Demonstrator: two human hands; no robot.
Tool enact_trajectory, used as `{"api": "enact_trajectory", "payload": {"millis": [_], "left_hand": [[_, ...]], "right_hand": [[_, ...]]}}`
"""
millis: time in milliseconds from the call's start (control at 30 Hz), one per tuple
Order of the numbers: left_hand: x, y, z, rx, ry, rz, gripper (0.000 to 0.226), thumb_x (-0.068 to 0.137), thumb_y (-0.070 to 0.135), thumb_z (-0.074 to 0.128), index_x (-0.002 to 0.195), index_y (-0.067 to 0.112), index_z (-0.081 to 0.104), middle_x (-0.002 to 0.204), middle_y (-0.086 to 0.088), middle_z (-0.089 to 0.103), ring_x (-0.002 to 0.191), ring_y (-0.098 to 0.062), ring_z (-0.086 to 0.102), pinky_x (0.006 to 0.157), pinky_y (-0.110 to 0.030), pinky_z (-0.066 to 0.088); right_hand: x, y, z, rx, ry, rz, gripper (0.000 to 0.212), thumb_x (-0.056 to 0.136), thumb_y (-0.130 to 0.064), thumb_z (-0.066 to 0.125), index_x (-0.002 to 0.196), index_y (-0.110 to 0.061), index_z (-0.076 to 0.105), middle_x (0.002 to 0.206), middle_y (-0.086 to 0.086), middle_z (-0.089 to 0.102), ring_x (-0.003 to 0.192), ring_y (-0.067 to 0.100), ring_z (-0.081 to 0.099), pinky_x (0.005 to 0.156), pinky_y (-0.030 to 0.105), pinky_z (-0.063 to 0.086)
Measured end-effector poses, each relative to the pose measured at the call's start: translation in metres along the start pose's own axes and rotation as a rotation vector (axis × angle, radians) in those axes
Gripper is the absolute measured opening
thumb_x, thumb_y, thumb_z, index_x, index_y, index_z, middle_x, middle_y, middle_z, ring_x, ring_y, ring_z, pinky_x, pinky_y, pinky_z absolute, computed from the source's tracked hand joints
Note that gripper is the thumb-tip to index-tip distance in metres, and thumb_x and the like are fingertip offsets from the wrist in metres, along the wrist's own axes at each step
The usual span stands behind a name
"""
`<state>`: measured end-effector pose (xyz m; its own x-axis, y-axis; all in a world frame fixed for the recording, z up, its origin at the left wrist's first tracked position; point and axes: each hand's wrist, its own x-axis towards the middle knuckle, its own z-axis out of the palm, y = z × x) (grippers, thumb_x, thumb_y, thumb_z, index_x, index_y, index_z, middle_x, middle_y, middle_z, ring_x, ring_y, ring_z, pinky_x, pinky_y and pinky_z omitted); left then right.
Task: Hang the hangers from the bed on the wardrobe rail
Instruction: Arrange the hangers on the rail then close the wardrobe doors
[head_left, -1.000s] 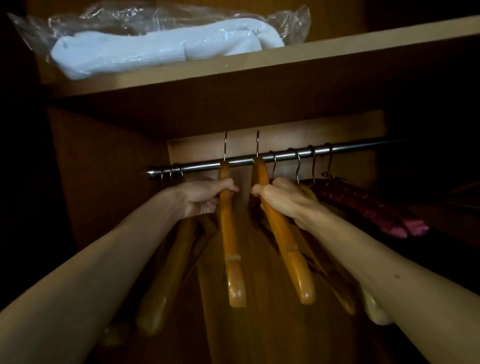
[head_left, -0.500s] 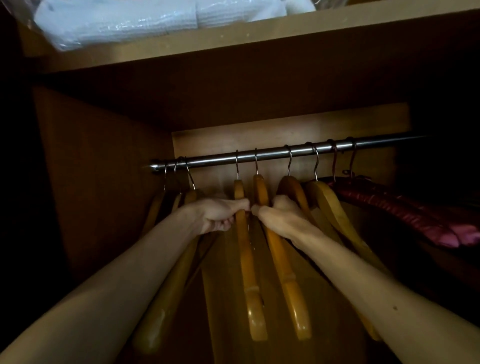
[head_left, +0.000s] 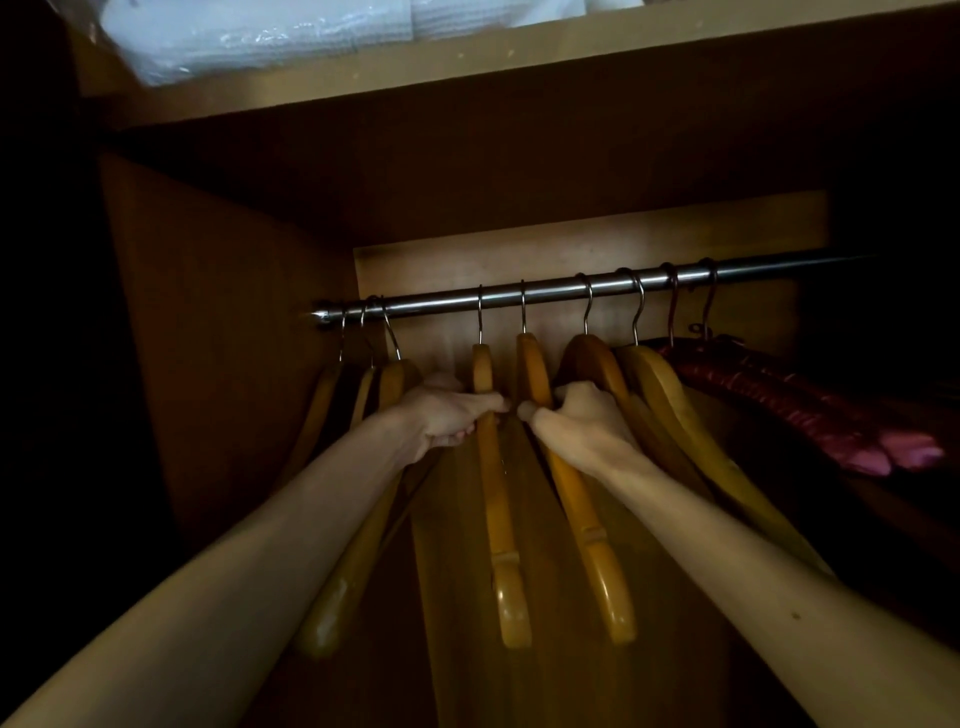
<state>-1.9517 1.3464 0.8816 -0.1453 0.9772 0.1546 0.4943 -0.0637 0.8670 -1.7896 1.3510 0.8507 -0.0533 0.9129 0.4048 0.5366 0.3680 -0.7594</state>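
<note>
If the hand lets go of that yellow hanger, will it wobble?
Probably: the wooden hanger in the left hand hangs by one thin hook on the smooth rail, so it may swing. It looks stiff, not floppy.

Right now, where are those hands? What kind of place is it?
Most likely inside a bedroom wardrobe: wooden hangers hang by hooks from a shiny metal rail, and a wooden shelf above holds white folded bedding in clear plastic.

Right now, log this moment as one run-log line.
left hand: grips hanger | right hand: grips next hanger | both hooks over rail | step: release not yet done
</note>
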Motion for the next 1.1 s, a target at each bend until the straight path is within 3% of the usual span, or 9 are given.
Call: {"api": "enact_trajectory", "payload": {"millis": [233, 367, 533, 600, 700, 767, 900, 1000, 1100], "left_hand": [[-0.045, -0.006, 0.01, 0.104, 0.063, 0.073, 0.06, 0.087, 0.036, 0.076, 0.137, 0.014, 0.053, 0.088, 0.0, 0.061, 0.07, -0.008, 0.054, 0.061, -0.022, 0.044], [-0.084, -0.014, 0.019, 0.223, 0.031, 0.059, 0.049, 0.081, 0.05, 0.077, 0.119, 0.022, 0.065, 0.106, 0.001, 0.07, 0.09, -0.012, 0.065, 0.064, -0.023, 0.046], [-0.143, -0.046, 0.039, 0.145, 0.016, 0.091, 0.018, 0.088, 0.04, 0.073, 0.099, 0.029, 0.063, 0.085, 0.008, 0.068, 0.068, 0.001, 0.064, 0.052, -0.013, 0.046], [-0.162, -0.074, 0.051, 0.16, 0.13, 0.14, 0.032, 0.084, 0.044, 0.075, 0.106, 0.034, 0.054, 0.099, 0.005, 0.064, 0.084, -0.006, 0.066, 0.064, -0.019, 0.054], [-0.189, -0.123, 0.076, 0.176, 0.237, 0.132, 0.083, 0.067, 0.063, 0.075, 0.136, 0.033, 0.039, 0.133, 0.007, 0.045, 0.114, -0.034, 0.061, 0.087, -0.051, 0.058], [-0.207, -0.145, 0.103, 0.187, 0.181, 0.088, 0.098, 0.07, 0.066, 0.072, 0.151, 0.031, 0.028, 0.145, 0.008, 0.04, 0.119, -0.025, 0.06, 0.091, -0.045, 0.058], [-0.23, -0.162, 0.178, 0.291, -0.031, 0.274, 0.038, 0.095, 0.042, 0.065, 0.129, 0.025, 0.064, 0.121, 0.019, 0.066, 0.065, 0.003, 0.061, 0.055, -0.007, 0.045], [-0.225, -0.163, 0.238, 0.244, -0.216, 0.392, 0.022, 0.099, 0.027, 0.06, 0.119, 0.025, 0.07, 0.105, 0.013, 0.073, 0.05, 0.006, 0.054, 0.047, -0.008, 0.039], [-0.218, -0.163, 0.301, 0.256, -0.355, 0.444, 0.026, 0.098, 0.031, 0.059, 0.121, 0.025, 0.068, 0.111, 0.009, 0.073, 0.067, 0.004, 0.063, 0.063, -0.024, 0.056]], "right_hand": [[-0.042, 0.008, -0.004, -0.055, 0.017, -0.018, 0.034, 0.092, -0.047, 0.06, 0.112, -0.022, 0.07, 0.098, -0.008, 0.067, 0.091, 0.017, 0.063, 0.082, 0.031, 0.052], [-0.082, 0.012, -0.01, -0.038, 0.004, -0.02, 0.032, 0.096, -0.041, 0.059, 0.119, -0.02, 0.066, 0.091, -0.01, 0.052, 0.092, 0.01, 0.05, 0.08, 0.024, 0.037], [-0.138, 0.035, -0.007, -0.059, -0.005, -0.063, 0.029, 0.093, -0.043, 0.063, 0.117, -0.029, 0.056, 0.08, -0.019, 0.053, 0.081, 0.008, 0.057, 0.076, 0.024, 0.042], [-0.166, 0.051, -0.004, -0.068, -0.036, -0.053, 0.043, 0.092, -0.044, 0.065, 0.128, -0.027, 0.05, 0.084, -0.02, 0.049, 0.082, 0.003, 0.054, 0.073, 0.02, 0.038], [-0.202, 0.081, 0.001, -0.058, -0.103, -0.01, 0.051, 0.088, -0.047, 0.068, 0.133, -0.029, 0.05, 0.103, -0.018, 0.058, 0.096, 0.002, 0.058, 0.08, 0.023, 0.048], [-0.222, 0.104, 0.004, -0.037, -0.149, 0.038, 0.046, 0.087, -0.046, 0.07, 0.129, -0.032, 0.057, 0.107, -0.019, 0.063, 0.091, -0.005, 0.057, 0.083, 0.02, 0.048], [-0.257, 0.162, -0.005, -0.024, -0.121, 0.156, 0.025, 0.088, -0.034, 0.071, 0.112, -0.028, 0.072, 0.105, -0.018, 0.071, 0.093, -0.008, 0.063, 0.085, 0.012, 0.048], [-0.281, 0.208, -0.022, -0.132, -0.026, 0.265, 0.022, 0.093, -0.029, 0.066, 0.113, -0.023, 0.074, 0.105, -0.012, 0.073, 0.096, 0.001, 0.066, 0.091, 0.023, 0.053], [-0.308, 0.252, -0.047, -0.234, 0.043, 0.4, 0.017, 0.093, -0.03, 0.062, 0.101, -0.027, 0.076, 0.095, -0.009, 0.076, 0.09, 0.009, 0.07, 0.085, 0.035, 0.058]]}}
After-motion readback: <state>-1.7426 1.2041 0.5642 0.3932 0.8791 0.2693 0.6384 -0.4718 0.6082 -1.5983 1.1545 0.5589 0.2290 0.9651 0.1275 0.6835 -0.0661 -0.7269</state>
